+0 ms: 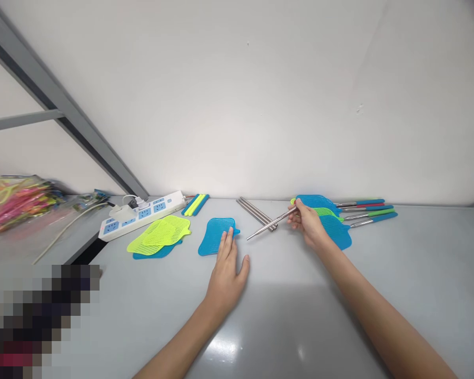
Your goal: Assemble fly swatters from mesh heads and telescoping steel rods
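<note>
My left hand point(228, 268) lies with its fingers stretched out, the fingertips on a blue fly swatter head point(215, 236) flat on the table. A short neck sticks out of that head to the right. In my right hand point(306, 223) is a thin metal rod point(270, 225), pinched near its upper end and slanting down to the left, its tip close to the neck. Behind it several metal rods point(255, 211) lie together on the table. Right of my right hand are swatters with blue and green heads point(335, 231) and coloured handles point(373, 221).
Yellow swatter heads point(161, 234) overlap a blue one point(154, 255) on the left. Blue and yellow handle grips point(196, 205) lie by a white power strip point(161, 206). Bagged colourful items point(23, 202) sit at far left beside a metal frame point(90, 129). A wall point(276, 105) stands behind.
</note>
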`<action>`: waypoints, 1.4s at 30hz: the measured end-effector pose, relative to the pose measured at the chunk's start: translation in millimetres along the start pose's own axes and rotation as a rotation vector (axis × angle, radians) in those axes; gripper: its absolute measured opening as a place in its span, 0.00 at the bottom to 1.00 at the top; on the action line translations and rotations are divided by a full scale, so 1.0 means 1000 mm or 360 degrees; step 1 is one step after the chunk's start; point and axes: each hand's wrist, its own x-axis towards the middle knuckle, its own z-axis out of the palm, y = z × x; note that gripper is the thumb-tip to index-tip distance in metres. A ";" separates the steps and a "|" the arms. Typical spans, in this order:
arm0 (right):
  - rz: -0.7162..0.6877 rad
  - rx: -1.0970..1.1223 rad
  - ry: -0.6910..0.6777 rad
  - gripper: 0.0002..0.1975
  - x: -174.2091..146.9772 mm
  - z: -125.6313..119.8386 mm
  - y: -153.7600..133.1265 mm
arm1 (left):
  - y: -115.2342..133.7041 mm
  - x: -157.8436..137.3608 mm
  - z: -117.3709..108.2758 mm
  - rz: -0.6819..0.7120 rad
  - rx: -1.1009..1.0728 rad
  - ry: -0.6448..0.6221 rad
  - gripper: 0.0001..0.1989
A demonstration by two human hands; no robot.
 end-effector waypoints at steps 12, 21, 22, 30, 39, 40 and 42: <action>0.0004 0.0125 0.0062 0.13 -0.004 0.004 -0.001 | 0.001 -0.016 -0.002 -0.0029 0.0027 0.0109 0.22; -0.0010 0.0438 0.0130 0.11 -0.044 -0.006 0.018 | -0.005 -0.012 0.005 -0.0012 0.0115 0.0068 0.21; -0.0006 0.0466 0.0177 0.11 -0.051 -0.011 0.023 | -0.006 -0.011 0.006 -0.0001 0.0136 0.0054 0.22; -0.0098 0.0509 0.0128 0.15 -0.083 -0.028 0.038 | -0.007 -0.012 0.006 0.0066 0.0154 0.0008 0.23; -0.0205 0.0475 0.0138 0.16 -0.080 -0.024 0.039 | -0.010 -0.012 0.003 0.0125 0.0170 -0.0046 0.21; -0.0199 0.0478 0.0138 0.16 -0.080 -0.024 0.038 | -0.011 -0.012 0.002 0.0126 0.0164 -0.0050 0.21; -0.0181 0.0476 0.0144 0.16 -0.081 -0.024 0.037 | -0.010 -0.012 0.002 0.0125 0.0149 -0.0064 0.21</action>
